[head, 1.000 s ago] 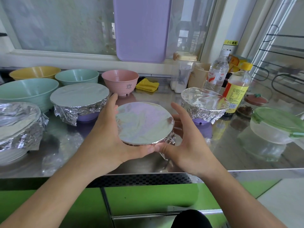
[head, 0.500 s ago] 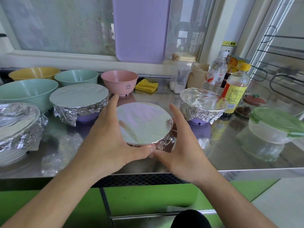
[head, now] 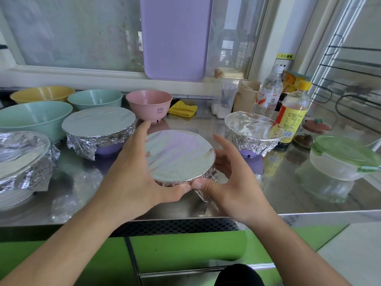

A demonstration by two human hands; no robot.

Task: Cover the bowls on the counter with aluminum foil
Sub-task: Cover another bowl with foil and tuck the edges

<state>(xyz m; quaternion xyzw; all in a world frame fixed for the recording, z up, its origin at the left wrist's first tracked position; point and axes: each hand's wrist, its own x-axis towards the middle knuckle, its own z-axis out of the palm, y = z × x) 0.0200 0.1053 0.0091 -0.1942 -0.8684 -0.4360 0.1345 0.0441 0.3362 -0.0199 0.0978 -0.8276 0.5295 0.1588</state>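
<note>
A foil-covered bowl (head: 179, 155) stands near the counter's front edge, its foil top smooth and its sides crumpled. My left hand (head: 132, 174) wraps round its left side, thumb under the front rim. My right hand (head: 233, 182) cups the right side, with its thumb pressing the foil skirt at the front and its index finger lifted off the rim. Three more bowls wear foil: a purple one (head: 99, 124), another purple one (head: 253, 129) and a white one (head: 20, 153). Bare are a pink bowl (head: 149, 104), two teal bowls (head: 35, 118) (head: 94, 99) and a yellow bowl (head: 42, 92).
To the right sits a glass container with a green lid (head: 342, 159). Behind it stand a yellow-capped bottle (head: 292, 114), a water bottle (head: 269, 91) and a clear jar (head: 225, 93). A yellow cloth (head: 182, 109) lies below a purple board (head: 176, 38). The steel counter edge (head: 309, 213) runs close by.
My right hand's fingers have spread a little away from the bowl's right side while its thumb stays on the front foil. The left hand keeps its hold.
</note>
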